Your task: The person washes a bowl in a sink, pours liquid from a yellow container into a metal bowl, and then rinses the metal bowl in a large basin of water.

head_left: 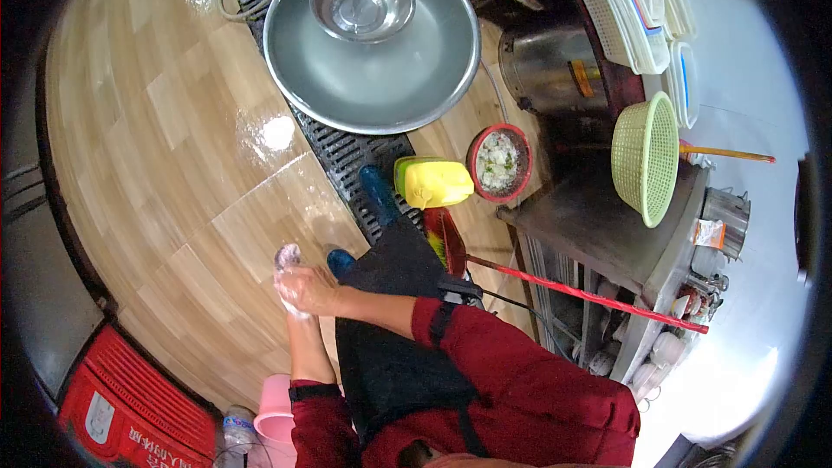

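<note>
1. The person's two hands meet at lower centre-left of the frame; the right hand point(305, 288) lies over the left hand point(290, 262), and both look wet or soapy, as if rubbed together, though blur keeps me from being sure.
2. Neither hand grasps any object; the fingers are loosely curled against each other, nothing between them that I can make out.
3. Judged from this, the washing of hands is under way and not finished; the suds are not yet rinsed off.
4. Count, upper centre: one large steel basin point(373, 87) on the floor grate point(334, 152), one small steel bowl point(361, 2) inside it.
5. Centre: one yellow bottle point(433, 182), one red bowl point(500, 162) with food scraps.
6. Right: one green basket point(646, 156), one red-handled broom point(572, 290).
7. Bottom left: one red crate point(130, 399), one pink bucket point(277, 420).
</note>
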The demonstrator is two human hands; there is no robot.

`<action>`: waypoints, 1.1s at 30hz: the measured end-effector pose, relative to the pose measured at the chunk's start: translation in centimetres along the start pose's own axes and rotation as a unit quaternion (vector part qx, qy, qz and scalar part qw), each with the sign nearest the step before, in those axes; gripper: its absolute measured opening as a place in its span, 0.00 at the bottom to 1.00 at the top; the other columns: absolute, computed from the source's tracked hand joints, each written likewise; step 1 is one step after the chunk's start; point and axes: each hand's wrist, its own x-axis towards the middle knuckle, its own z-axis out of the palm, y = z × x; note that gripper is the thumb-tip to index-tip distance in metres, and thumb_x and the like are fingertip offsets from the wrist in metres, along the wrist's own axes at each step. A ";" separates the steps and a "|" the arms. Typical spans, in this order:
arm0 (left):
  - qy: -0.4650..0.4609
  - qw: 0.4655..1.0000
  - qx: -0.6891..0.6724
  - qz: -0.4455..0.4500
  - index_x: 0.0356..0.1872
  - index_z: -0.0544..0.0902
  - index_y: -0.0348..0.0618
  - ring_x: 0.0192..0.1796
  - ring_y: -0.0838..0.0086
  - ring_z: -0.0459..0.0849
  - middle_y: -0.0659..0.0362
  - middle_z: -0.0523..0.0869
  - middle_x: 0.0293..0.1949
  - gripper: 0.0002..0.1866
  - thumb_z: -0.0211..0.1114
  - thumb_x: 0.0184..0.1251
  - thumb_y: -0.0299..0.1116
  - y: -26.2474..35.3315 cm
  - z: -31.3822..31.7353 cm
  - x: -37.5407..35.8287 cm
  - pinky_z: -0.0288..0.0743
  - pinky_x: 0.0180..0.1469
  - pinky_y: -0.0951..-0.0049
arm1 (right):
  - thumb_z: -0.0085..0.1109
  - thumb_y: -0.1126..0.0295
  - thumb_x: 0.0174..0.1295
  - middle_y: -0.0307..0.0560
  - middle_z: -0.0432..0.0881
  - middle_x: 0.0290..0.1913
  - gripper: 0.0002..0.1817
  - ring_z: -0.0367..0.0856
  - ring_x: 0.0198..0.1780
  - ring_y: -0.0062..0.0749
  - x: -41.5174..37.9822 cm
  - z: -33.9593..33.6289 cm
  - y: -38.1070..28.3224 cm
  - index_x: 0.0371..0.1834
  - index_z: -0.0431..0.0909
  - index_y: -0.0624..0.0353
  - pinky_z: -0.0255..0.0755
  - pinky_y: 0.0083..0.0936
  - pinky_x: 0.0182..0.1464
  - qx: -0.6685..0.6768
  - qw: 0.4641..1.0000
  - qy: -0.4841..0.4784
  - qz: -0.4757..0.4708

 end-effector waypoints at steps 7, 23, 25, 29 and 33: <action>0.090 0.989 -0.025 -0.112 0.55 0.70 0.47 0.55 0.67 0.73 0.58 0.75 0.54 0.20 0.47 0.68 0.46 -3.0 5.0 4.4 0.68 0.57 0.65 | 0.49 0.58 0.56 0.61 0.78 0.32 0.17 0.78 0.35 0.56 7.6 -4.9 8.3 0.28 0.79 0.63 0.71 0.47 0.37 -0.021 0.954 -0.079 0.288; 0.120 0.979 -0.100 -0.131 0.55 0.70 0.42 0.55 0.65 0.75 0.56 0.76 0.53 0.23 0.60 0.58 0.35 -3.1 9.4 13.2 0.70 0.57 0.62 | 0.44 0.64 0.61 0.55 0.74 0.26 0.13 0.73 0.32 0.48 15.4 -12.6 27.2 0.27 0.72 0.62 0.64 0.41 0.36 0.184 0.942 0.122 0.252; 0.155 0.977 -0.104 -0.108 0.56 0.70 0.43 0.55 0.64 0.75 0.55 0.77 0.52 0.24 0.63 0.57 0.36 -3.4 7.0 14.5 0.70 0.57 0.61 | 0.44 0.62 0.63 0.38 0.73 0.25 0.12 0.71 0.23 0.21 18.5 -17.6 30.9 0.32 0.73 0.57 0.66 0.21 0.23 0.081 0.921 0.172 0.341; 0.215 0.972 -0.043 -0.087 0.52 0.72 0.39 0.50 0.65 0.77 0.55 0.78 0.48 0.20 0.62 0.57 0.32 -2.9 6.4 16.1 0.73 0.53 0.62 | 0.47 0.60 0.62 0.43 0.73 0.26 0.15 0.72 0.22 0.22 24.5 -24.6 37.4 0.39 0.72 0.61 0.65 0.18 0.16 0.124 0.851 0.317 0.399; 0.184 0.980 0.005 -0.069 0.54 0.70 0.42 0.54 0.65 0.75 0.55 0.76 0.52 0.22 0.61 0.58 0.33 -3.5 5.0 17.3 0.70 0.56 0.64 | 0.52 0.63 0.59 0.47 0.73 0.30 0.17 0.73 0.23 0.27 29.1 -26.6 42.6 0.45 0.68 0.64 0.67 0.22 0.17 0.116 0.819 0.368 0.424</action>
